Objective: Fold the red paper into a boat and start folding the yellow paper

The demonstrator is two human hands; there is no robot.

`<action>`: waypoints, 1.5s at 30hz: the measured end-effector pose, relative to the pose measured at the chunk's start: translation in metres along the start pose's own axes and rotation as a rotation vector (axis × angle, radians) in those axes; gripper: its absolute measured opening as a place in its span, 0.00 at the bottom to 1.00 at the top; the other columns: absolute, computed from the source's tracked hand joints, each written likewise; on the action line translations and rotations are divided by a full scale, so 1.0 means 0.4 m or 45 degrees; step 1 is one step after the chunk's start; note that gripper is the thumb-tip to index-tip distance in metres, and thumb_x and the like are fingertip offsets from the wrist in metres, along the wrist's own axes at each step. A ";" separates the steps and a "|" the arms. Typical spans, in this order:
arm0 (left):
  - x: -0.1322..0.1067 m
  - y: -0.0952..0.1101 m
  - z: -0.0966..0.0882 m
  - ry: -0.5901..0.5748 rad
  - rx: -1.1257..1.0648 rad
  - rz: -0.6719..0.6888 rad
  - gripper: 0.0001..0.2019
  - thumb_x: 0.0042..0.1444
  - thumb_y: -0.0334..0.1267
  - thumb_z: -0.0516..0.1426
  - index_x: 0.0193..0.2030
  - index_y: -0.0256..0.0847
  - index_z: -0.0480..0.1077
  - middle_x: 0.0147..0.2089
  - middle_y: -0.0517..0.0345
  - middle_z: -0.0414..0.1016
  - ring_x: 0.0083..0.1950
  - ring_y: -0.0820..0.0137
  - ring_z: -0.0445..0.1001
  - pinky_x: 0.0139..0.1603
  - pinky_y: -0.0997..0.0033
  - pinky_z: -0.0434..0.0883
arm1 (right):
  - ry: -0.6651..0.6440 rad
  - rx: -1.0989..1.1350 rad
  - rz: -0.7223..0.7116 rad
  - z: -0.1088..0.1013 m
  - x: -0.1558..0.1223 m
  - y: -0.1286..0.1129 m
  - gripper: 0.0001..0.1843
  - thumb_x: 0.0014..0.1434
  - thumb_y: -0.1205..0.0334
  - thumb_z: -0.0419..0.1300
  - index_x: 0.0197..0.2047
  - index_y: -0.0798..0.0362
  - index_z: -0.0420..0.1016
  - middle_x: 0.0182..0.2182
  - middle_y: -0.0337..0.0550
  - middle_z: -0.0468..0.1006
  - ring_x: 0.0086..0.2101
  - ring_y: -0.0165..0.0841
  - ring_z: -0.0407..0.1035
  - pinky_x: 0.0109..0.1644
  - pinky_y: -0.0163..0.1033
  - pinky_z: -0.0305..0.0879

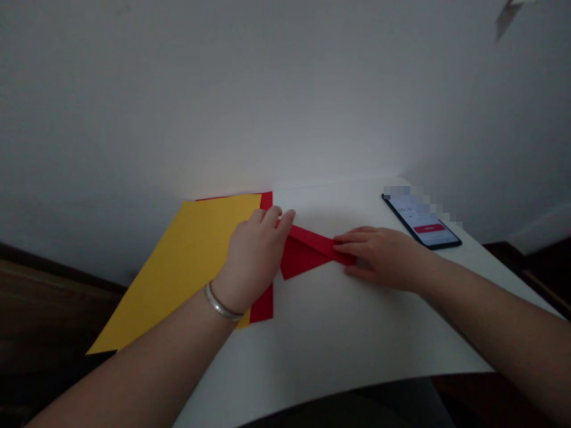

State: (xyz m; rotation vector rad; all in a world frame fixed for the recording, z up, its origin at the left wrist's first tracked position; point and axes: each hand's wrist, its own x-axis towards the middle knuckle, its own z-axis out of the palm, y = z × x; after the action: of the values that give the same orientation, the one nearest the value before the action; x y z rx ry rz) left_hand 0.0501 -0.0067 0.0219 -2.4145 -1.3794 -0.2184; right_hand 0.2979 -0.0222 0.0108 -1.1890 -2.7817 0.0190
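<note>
A folded piece of red paper [307,257] lies on the white table between my two hands, narrowing to a point at its right end. My left hand [263,244], with a silver bracelet at the wrist, has its curled fingers on the paper's upper left part. At the tapered right end, my right hand [377,255] pinches the paper between fingers and thumb. Under my left hand and forearm lies a large yellow sheet [187,255]. Part of a red sheet [263,306] shows from beneath the yellow one. My left fingertips hide the folded paper's left corner.
A smartphone [422,220] with a lit screen lies at the right back of the white table [321,333]. A pale wall [285,95] stands right behind the table. The yellow sheet overhangs the table's left side.
</note>
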 end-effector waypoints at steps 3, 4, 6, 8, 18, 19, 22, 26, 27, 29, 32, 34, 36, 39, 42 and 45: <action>0.001 -0.048 0.021 -0.072 0.075 -0.044 0.23 0.63 0.27 0.44 0.63 0.40 0.62 0.59 0.43 0.69 0.50 0.52 0.71 0.45 0.50 0.71 | -0.014 0.000 0.018 -0.004 0.002 -0.004 0.20 0.62 0.56 0.55 0.55 0.51 0.75 0.54 0.46 0.75 0.52 0.40 0.69 0.55 0.48 0.67; 0.003 -0.061 0.032 -0.101 0.060 -0.047 0.23 0.62 0.27 0.44 0.63 0.40 0.62 0.60 0.43 0.68 0.53 0.52 0.70 0.47 0.50 0.70 | -0.019 0.004 0.024 -0.005 0.003 -0.005 0.20 0.62 0.56 0.55 0.54 0.51 0.75 0.54 0.46 0.75 0.52 0.40 0.69 0.55 0.48 0.66; 0.009 -0.080 0.054 -0.168 -0.028 -0.017 0.23 0.60 0.27 0.46 0.62 0.40 0.64 0.61 0.46 0.69 0.55 0.56 0.70 0.51 0.54 0.70 | -0.023 0.010 0.036 -0.007 0.004 -0.007 0.20 0.62 0.56 0.55 0.54 0.52 0.75 0.54 0.46 0.76 0.51 0.40 0.69 0.55 0.48 0.66; 0.016 -0.089 0.070 -0.183 -0.100 -0.033 0.22 0.60 0.29 0.48 0.60 0.39 0.66 0.59 0.46 0.71 0.55 0.58 0.72 0.54 0.57 0.70 | -0.014 0.012 0.048 -0.007 0.005 -0.009 0.20 0.62 0.56 0.55 0.54 0.52 0.75 0.53 0.46 0.76 0.51 0.40 0.69 0.55 0.48 0.66; 0.033 -0.091 0.074 -0.170 -0.309 -0.067 0.13 0.59 0.34 0.50 0.47 0.38 0.72 0.45 0.49 0.76 0.46 0.62 0.74 0.50 0.62 0.70 | 0.030 -0.064 0.127 0.000 0.013 -0.023 0.18 0.62 0.55 0.54 0.49 0.54 0.76 0.50 0.47 0.77 0.48 0.41 0.70 0.51 0.48 0.68; 0.034 -0.092 0.074 -0.163 -0.311 -0.058 0.12 0.59 0.33 0.50 0.45 0.38 0.72 0.44 0.49 0.76 0.46 0.62 0.73 0.49 0.62 0.70 | 0.027 -0.077 0.134 0.001 0.013 -0.023 0.18 0.62 0.54 0.54 0.49 0.54 0.76 0.50 0.48 0.77 0.47 0.41 0.70 0.51 0.48 0.68; 0.037 -0.093 0.074 -0.135 -0.305 -0.035 0.09 0.59 0.34 0.50 0.40 0.38 0.72 0.40 0.49 0.75 0.42 0.62 0.72 0.45 0.63 0.69 | 0.028 -0.099 0.163 0.004 0.013 -0.020 0.19 0.62 0.53 0.54 0.49 0.55 0.75 0.49 0.48 0.77 0.47 0.42 0.70 0.50 0.48 0.68; 0.042 -0.090 0.071 -0.114 -0.458 -0.120 0.09 0.59 0.38 0.51 0.32 0.39 0.69 0.32 0.53 0.73 0.35 0.63 0.71 0.36 0.66 0.66 | 0.020 -0.090 0.190 0.006 0.011 -0.017 0.20 0.61 0.51 0.55 0.50 0.55 0.74 0.48 0.47 0.78 0.47 0.42 0.70 0.48 0.46 0.69; 0.042 -0.089 0.071 -0.113 -0.543 -0.161 0.09 0.59 0.39 0.51 0.32 0.39 0.69 0.31 0.54 0.73 0.34 0.64 0.70 0.34 0.67 0.65 | 0.018 -0.090 0.185 0.005 0.011 -0.017 0.22 0.60 0.50 0.55 0.51 0.54 0.74 0.48 0.47 0.78 0.47 0.42 0.70 0.48 0.47 0.69; 0.043 -0.086 0.073 -0.105 -0.738 -0.252 0.09 0.59 0.40 0.51 0.33 0.40 0.69 0.31 0.56 0.73 0.32 0.66 0.70 0.32 0.69 0.63 | 0.018 -0.094 0.162 0.004 0.010 -0.019 0.26 0.59 0.46 0.56 0.54 0.55 0.73 0.50 0.47 0.77 0.48 0.42 0.69 0.48 0.47 0.69; 0.046 -0.086 0.087 -0.111 -1.100 -0.366 0.08 0.57 0.39 0.53 0.33 0.39 0.71 0.32 0.58 0.74 0.32 0.68 0.70 0.32 0.71 0.64 | 0.012 -0.104 0.144 0.001 0.011 -0.026 0.33 0.57 0.42 0.57 0.60 0.54 0.68 0.53 0.46 0.76 0.50 0.44 0.69 0.48 0.49 0.70; 0.049 -0.090 0.101 -0.149 -1.427 -0.479 0.05 0.53 0.37 0.56 0.32 0.39 0.72 0.32 0.59 0.74 0.32 0.70 0.70 0.32 0.72 0.65 | 0.007 -0.106 0.149 0.000 0.011 -0.030 0.33 0.59 0.42 0.56 0.62 0.53 0.66 0.53 0.45 0.76 0.50 0.43 0.69 0.47 0.49 0.70; 0.051 -0.093 0.115 -0.183 -1.709 -0.615 0.04 0.48 0.34 0.59 0.32 0.39 0.73 0.30 0.61 0.74 0.30 0.72 0.69 0.30 0.74 0.65 | 0.003 -0.095 0.119 -0.001 0.010 -0.030 0.33 0.60 0.44 0.55 0.63 0.53 0.65 0.54 0.45 0.75 0.50 0.43 0.69 0.48 0.48 0.70; 0.053 -0.095 0.122 -0.201 -1.913 -0.760 0.04 0.47 0.31 0.59 0.32 0.38 0.72 0.27 0.61 0.73 0.26 0.74 0.69 0.28 0.75 0.67 | 0.013 -0.079 0.047 0.001 0.007 -0.025 0.33 0.60 0.47 0.56 0.64 0.52 0.62 0.56 0.45 0.74 0.51 0.42 0.69 0.50 0.47 0.69; 0.055 -0.090 0.109 -0.201 -2.056 -0.864 0.07 0.47 0.26 0.57 0.33 0.38 0.72 0.30 0.59 0.75 0.27 0.76 0.71 0.29 0.78 0.70 | 0.070 -0.066 0.051 0.005 0.003 -0.018 0.29 0.61 0.55 0.55 0.65 0.51 0.62 0.57 0.44 0.73 0.51 0.40 0.69 0.50 0.45 0.68; 0.058 -0.083 0.089 -0.162 -2.266 -1.033 0.09 0.47 0.21 0.56 0.33 0.37 0.73 0.34 0.57 0.76 0.32 0.77 0.75 0.34 0.80 0.73 | 0.144 0.054 0.134 0.006 0.001 -0.009 0.22 0.64 0.60 0.51 0.60 0.48 0.69 0.53 0.42 0.76 0.47 0.37 0.72 0.46 0.41 0.68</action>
State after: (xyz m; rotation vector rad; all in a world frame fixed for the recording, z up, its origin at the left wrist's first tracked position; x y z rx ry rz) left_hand 0.0322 0.0406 0.0033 -2.4484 -2.8438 -2.3420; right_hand 0.2947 -0.0244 0.0086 -1.2830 -2.6068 0.0194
